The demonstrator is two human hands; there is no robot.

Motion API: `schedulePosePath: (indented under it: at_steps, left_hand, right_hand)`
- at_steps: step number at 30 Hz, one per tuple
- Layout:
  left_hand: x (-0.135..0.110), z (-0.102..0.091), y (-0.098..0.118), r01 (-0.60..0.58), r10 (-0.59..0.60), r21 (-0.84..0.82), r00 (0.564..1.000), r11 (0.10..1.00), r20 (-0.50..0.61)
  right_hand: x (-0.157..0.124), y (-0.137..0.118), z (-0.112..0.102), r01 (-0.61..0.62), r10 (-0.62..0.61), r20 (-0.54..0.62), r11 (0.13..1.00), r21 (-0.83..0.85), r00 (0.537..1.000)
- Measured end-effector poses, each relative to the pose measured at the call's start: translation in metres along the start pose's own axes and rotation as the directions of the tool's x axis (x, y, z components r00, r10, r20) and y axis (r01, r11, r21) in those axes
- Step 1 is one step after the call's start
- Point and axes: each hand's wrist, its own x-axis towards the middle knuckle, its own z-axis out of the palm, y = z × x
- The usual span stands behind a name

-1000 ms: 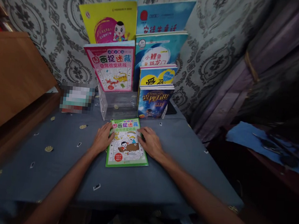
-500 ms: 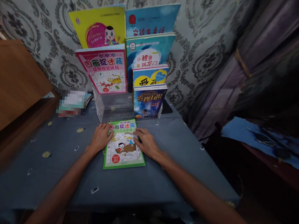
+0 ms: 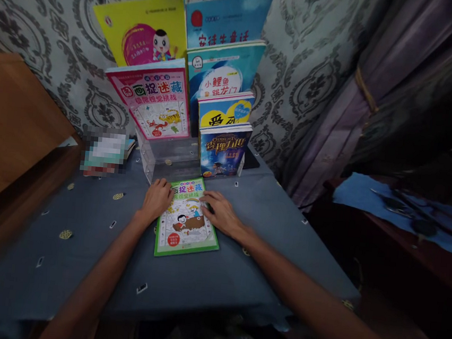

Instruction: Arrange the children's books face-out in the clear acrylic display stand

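Note:
A green-bordered children's picture book [image 3: 188,224] lies flat on the blue tablecloth, cover up, with cartoon children on it. My left hand [image 3: 158,199] rests on its upper left corner, fingers stretched forward and covering part of the title. On the opposite side, my right hand [image 3: 220,211] touches the book's right edge, its fingers extended and slightly apart. Neither hand is wrapped round the book. Just beyond stands a clear acrylic book rack [image 3: 165,170]. In it, a pink picture book [image 3: 158,101] and a dark blue book [image 3: 223,150] lean upright in front.
Behind those stand a yellow book [image 3: 143,28], two blue-green books [image 3: 228,20] and a yellow-and-blue book [image 3: 223,113]. A blurred-out stack of books [image 3: 107,153] lies left, near a wooden panel [image 3: 14,128]. A purple curtain [image 3: 343,117] and a blue cloth [image 3: 398,207] are right.
My left hand has shifted forward and inward over the book's upper left corner, covering more of the title. My right hand stays at the right edge. The view has tilted slightly.

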Motion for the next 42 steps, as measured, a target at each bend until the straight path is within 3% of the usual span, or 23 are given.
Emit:
schedulePosePath:
  at_steps: [13,25,31,42]
  left_hand:
    - [0.007,-0.011,0.018,0.018,-0.026,0.071,0.993,0.997,0.112]
    - [0.012,-0.012,0.041,-0.05,0.027,0.147,0.987,0.988,0.156]
    - [0.007,-0.003,0.04,-0.011,-0.002,0.128,0.995,0.992,0.1]
    - [0.002,0.009,0.034,0.041,-0.045,0.092,0.998,0.995,0.043]
  right_hand:
    - [0.002,-0.001,-0.004,0.004,-0.004,0.006,0.999,0.041,1.0]
    - [0.002,-0.001,-0.002,-0.006,0.006,0.002,0.999,0.033,1.0]
    - [0.009,0.0,-0.004,-0.017,0.017,0.019,1.0,0.02,1.0]
    - [0.047,0.009,-0.006,-0.13,0.144,0.064,0.976,-0.177,0.988]
